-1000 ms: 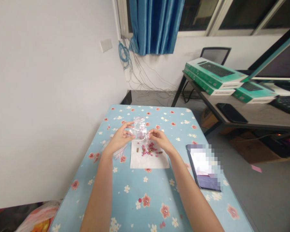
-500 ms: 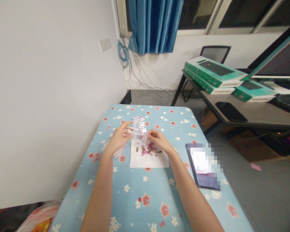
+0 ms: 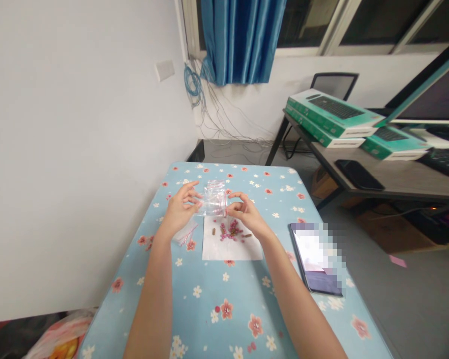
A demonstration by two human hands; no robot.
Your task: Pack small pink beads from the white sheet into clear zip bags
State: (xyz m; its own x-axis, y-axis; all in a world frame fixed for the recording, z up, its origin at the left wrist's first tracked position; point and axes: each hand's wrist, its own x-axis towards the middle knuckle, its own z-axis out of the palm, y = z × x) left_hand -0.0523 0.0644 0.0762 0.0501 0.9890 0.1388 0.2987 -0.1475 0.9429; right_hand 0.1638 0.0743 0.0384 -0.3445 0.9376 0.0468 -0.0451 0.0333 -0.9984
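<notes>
A clear zip bag [image 3: 211, 205] with a red-edged seal is stretched sideways between my two hands, above the far edge of a white paper sheet [image 3: 232, 252]. My left hand [image 3: 181, 208] pinches its left end, and my right hand [image 3: 246, 214] grips the sealed end between thumb and fingers. On the paper lie several pink pills [image 3: 232, 229] and a few brown capsules [image 3: 213, 232]. Beside my left wrist rests a pile of clear zip bags [image 3: 186, 233], partly hidden by the hand. Beyond the held bag, another clear bag [image 3: 214, 186] lies on the cloth.
A blue flowered cloth [image 3: 205, 309] covers the table. To the right lies a phone or tablet [image 3: 314, 259], partly pixelated. A side desk [image 3: 404, 182] carries green keyboard boxes [image 3: 333, 112] and a black phone [image 3: 359, 174]. A white wall [image 3: 78, 149] runs along the left.
The bag, earlier bunched near my right fingers, is now spread out flat between both hands. My left hand has shifted slightly left and my right hand has turned a little.
</notes>
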